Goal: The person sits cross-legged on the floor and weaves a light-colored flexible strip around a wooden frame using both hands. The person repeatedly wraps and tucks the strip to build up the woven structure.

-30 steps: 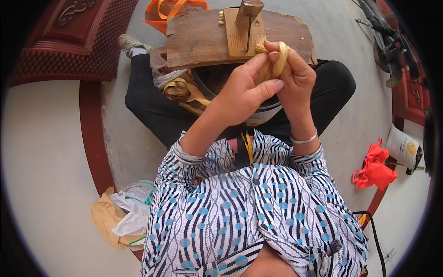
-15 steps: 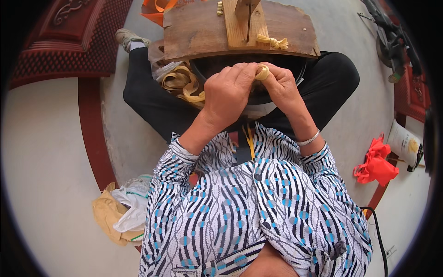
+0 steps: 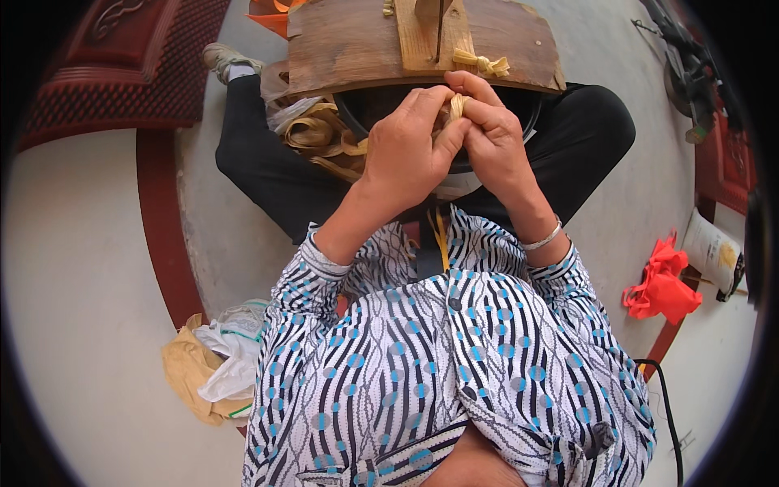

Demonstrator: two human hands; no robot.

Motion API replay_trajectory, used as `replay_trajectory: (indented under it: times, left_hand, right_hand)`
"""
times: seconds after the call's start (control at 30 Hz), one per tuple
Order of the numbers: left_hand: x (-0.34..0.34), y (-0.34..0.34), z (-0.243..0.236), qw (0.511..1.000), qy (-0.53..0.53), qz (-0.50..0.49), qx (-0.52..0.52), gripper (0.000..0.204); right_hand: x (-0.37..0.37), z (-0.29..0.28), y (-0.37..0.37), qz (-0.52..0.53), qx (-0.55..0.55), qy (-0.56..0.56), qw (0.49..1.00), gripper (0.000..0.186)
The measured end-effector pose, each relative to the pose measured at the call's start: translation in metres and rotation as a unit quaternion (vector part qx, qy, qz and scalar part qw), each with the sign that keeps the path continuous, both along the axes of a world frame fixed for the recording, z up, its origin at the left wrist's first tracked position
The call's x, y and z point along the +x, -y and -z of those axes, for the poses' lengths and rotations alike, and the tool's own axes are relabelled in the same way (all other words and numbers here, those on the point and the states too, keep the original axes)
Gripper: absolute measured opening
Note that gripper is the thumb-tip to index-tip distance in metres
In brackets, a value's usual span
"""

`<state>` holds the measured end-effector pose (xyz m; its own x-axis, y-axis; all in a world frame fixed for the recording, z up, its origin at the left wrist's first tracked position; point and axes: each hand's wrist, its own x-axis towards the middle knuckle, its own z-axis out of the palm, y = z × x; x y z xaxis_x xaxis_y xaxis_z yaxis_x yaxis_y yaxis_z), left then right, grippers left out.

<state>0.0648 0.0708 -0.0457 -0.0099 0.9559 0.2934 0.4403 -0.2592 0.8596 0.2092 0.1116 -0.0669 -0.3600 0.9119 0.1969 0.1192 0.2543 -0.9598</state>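
Note:
Both hands are raised together over a black tub [image 3: 353,109]. My left hand [image 3: 403,150] is closed, thumb and fingertips pinching a pale yellow strip [image 3: 457,106]. My right hand [image 3: 497,150] is curled on the strip from the other side, forefinger bent above it; the fingers hide much of it. Just beyond them lies a wooden board [image 3: 341,45] with a fixed plank, an upright block and a thin metal rod [image 3: 439,36]. A knotted yellow piece [image 3: 480,62] rests near the board's front right. Coiled tan strips [image 3: 310,132] sit left of the tub.
My dark-trousered legs [image 3: 584,138] surround the tub. An orange bag [image 3: 268,23] is behind the board. Paper and plastic bags [image 3: 199,365] lie at lower left, a red bag [image 3: 661,288] and white sack [image 3: 706,243] at right, a black wheeled object [image 3: 682,73] at upper right.
The large yellow loop has left my fingers; a knotted piece now shows on the board. My hands moved down and left, then slightly up, and now pinch a smaller strip.

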Motion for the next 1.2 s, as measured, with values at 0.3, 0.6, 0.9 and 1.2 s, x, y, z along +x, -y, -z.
replay_trajectory:
  times: [0.3,0.6,0.9,1.2]
  left_hand:
    - [-0.013,0.006,0.013,0.874,0.386,0.051,-0.292,0.028]
    - [-0.037,0.024,0.017,0.97,-0.221,-0.049,0.082,0.013]
    - [-0.027,0.011,0.021,0.938,-0.299,-0.026,0.175,0.016]
    - [-0.028,0.02,0.015,0.98,-0.198,0.024,-0.001,0.009]
  right_hand:
    - [-0.007,-0.011,-0.01,0.058,-0.055,-0.194,0.978,0.009]
    - [0.014,-0.015,-0.021,0.012,-0.109,-0.072,0.991,0.027]
    - [0.004,-0.032,-0.011,-0.119,0.075,0.188,0.972,0.023]
    - [0.006,-0.02,-0.012,-0.175,0.21,0.253,0.928,0.016]
